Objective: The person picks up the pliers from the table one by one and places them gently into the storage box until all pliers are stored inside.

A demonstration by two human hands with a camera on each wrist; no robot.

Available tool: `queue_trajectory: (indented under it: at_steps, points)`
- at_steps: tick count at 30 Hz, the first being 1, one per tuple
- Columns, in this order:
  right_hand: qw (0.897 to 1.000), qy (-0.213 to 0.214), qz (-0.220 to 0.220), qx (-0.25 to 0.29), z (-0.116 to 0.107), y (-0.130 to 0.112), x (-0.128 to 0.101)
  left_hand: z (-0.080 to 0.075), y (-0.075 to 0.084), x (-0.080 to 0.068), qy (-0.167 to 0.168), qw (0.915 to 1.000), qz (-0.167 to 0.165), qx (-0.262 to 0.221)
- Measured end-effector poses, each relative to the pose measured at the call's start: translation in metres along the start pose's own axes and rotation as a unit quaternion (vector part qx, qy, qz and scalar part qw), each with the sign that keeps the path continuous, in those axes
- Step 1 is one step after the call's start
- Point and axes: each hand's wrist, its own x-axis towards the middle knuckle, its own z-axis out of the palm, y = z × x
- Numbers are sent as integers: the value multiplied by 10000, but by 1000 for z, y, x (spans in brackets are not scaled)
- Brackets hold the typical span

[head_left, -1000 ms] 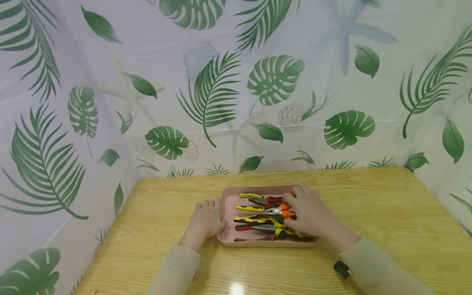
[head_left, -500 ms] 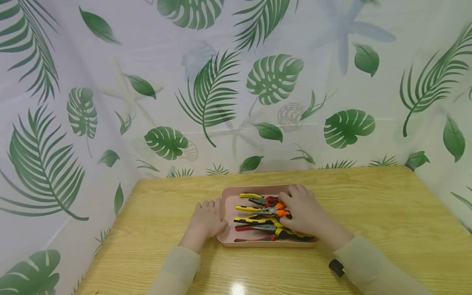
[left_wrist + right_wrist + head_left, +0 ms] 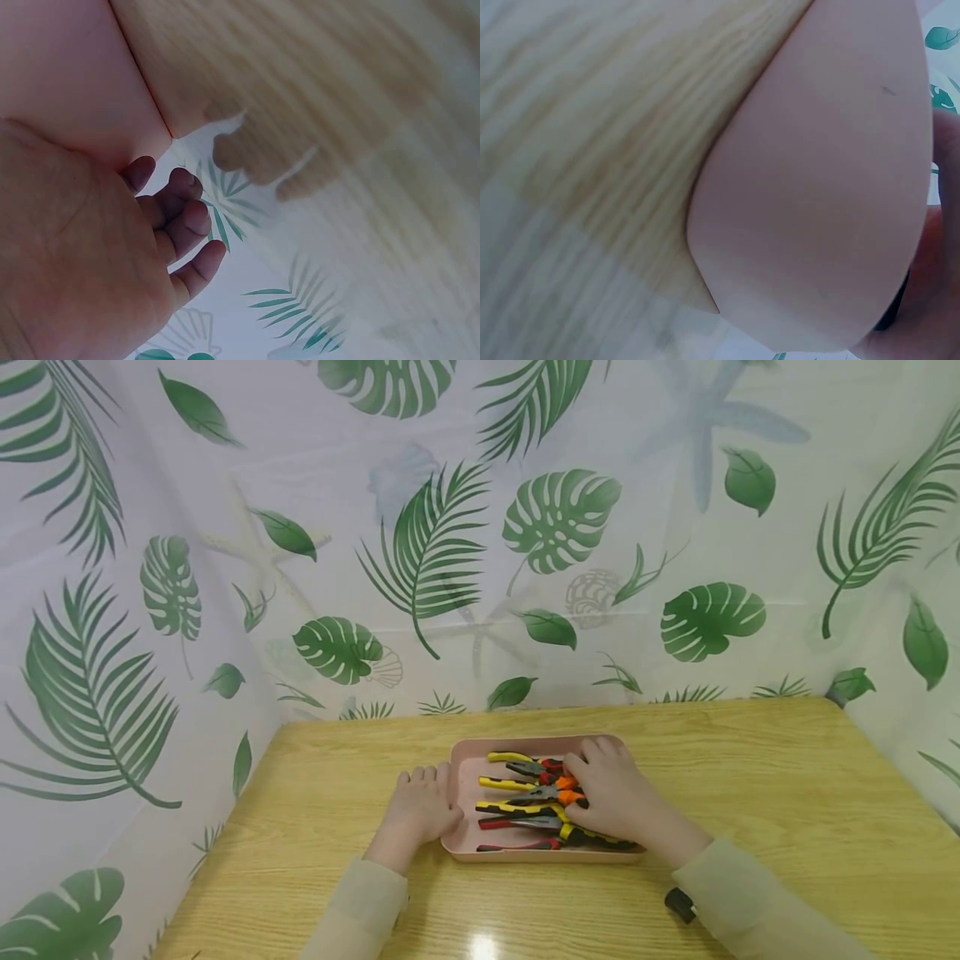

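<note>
A pink tray (image 3: 540, 857) holds several pairs of pliers. At its left end my left hand (image 3: 418, 806) grips the rim, thumb toward the inside. The left wrist view shows that hand (image 3: 90, 247) against the tray's outer wall (image 3: 67, 60), its other fingers loosely curled. My right hand (image 3: 611, 793) reaches over the right end and grips orange-handled pliers (image 3: 567, 797), their pointed metal nose toward the left. In the right wrist view the tray wall (image 3: 817, 172) hides most of the right hand (image 3: 949, 255). My fingers cover the handle ends.
Yellow-and-black pliers (image 3: 596, 838) and a red-and-black handle (image 3: 517, 845) lie near the tray's front wall. Dark-jawed pliers (image 3: 528, 768) with red grips lie toward the back. The tray stands on a wooden table (image 3: 345, 760), backed by a leaf-patterned cloth (image 3: 465, 685).
My right hand has shifted a little to the left, carrying the orange-handled pliers with it over the others. My left hand and the tray have stayed in place.
</note>
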Motion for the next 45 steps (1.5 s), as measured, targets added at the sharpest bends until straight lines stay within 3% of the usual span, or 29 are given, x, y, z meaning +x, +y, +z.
queue_trajectory:
  at_steps: [13,23,32,45]
  points:
    - [9999,-154,66,-5,-4,-5,1,0,0,1,-22,10000,-45,68]
    - [9990,407,-67,166,-2,-3,0,2,0,0,98,9999,-14,80]
    - [9989,454,-89,51,3,1,-6,1,1,-1,106,9999,6,6]
    - [9988,449,212,-14,-1,14,-12,1,0,0,38,10000,28,48]
